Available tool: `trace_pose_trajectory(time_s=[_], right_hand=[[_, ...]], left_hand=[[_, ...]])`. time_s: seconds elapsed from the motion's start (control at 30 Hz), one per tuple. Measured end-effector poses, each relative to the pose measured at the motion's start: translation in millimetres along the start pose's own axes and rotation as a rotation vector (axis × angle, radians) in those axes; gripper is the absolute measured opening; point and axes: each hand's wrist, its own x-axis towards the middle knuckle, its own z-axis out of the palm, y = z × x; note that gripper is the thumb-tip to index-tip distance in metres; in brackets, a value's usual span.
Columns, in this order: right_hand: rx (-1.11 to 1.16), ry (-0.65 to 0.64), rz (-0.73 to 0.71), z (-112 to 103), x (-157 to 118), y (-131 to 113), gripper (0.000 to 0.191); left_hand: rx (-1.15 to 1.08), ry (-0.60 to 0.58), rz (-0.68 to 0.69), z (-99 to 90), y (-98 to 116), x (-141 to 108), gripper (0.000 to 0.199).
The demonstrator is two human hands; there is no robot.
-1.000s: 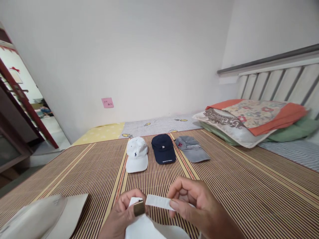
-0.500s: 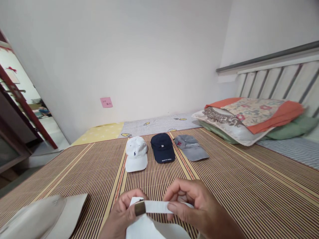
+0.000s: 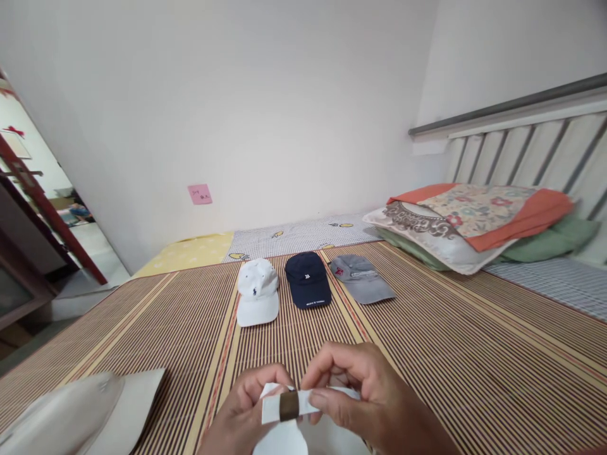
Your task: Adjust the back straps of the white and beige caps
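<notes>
A white cap (image 3: pixel 281 440) is held low in front of me, its back strap (image 3: pixel 305 402) running through a brass-coloured buckle (image 3: pixel 289 406). To the left of the buckle a short end of the strap sticks out. My left hand (image 3: pixel 246 404) is closed on the cap beside the buckle. Between thumb and fingers, my right hand (image 3: pixel 353 395) pinches the strap just right of the buckle. Much of the cap is below the picture's edge or behind my hands. Nearest on the left lies a beige cap (image 3: pixel 71 411), partly cut off.
Beyond my hands, a white cap (image 3: pixel 258 292), a navy cap (image 3: pixel 308 280) and a grey cap (image 3: pixel 363 279) lie in a row on the striped mat (image 3: pixel 190 328). Pillows (image 3: pixel 474 218) are stacked at the back right by the headboard (image 3: pixel 516 148). A pink note (image 3: pixel 199 194) sticks to the wall.
The strap has slid left through the buckle, so its end now shows on the left side. The buckle and my right hand's fingers are closer together.
</notes>
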Motion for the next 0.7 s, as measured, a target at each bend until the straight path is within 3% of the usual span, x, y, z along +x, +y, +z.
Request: trace_pose_trajectory(time_s=[0.17, 0.33, 0.43, 0.53, 0.7], right_hand=[[-0.035, 0.006, -0.008, 1.9, 0.1, 3.5, 0.014], [-0.054, -0.041, 0.066, -17.2, -6.5, 5.2, 0.036], [-0.149, -0.076, 0.109, -28.0, -10.0, 4.5, 0.03], [-0.217, -0.095, 0.128, -29.5, -8.9, 4.3, 0.019], [-0.163, -0.111, 0.107, -21.8, -4.8, 4.7, 0.025]], left_hand=[[0.027, 0.026, 0.015, 5.1, -0.7, 3.2, 0.041], [0.045, 0.002, 0.069, -16.9, -13.4, 18.3, 0.045], [0.07, -0.041, 0.095, -26.1, -16.7, 25.5, 0.046], [0.079, -0.029, 0.098, -22.1, -14.6, 22.9, 0.045], [0.06, 0.07, 0.07, -9.8, -12.0, 10.7, 0.04]])
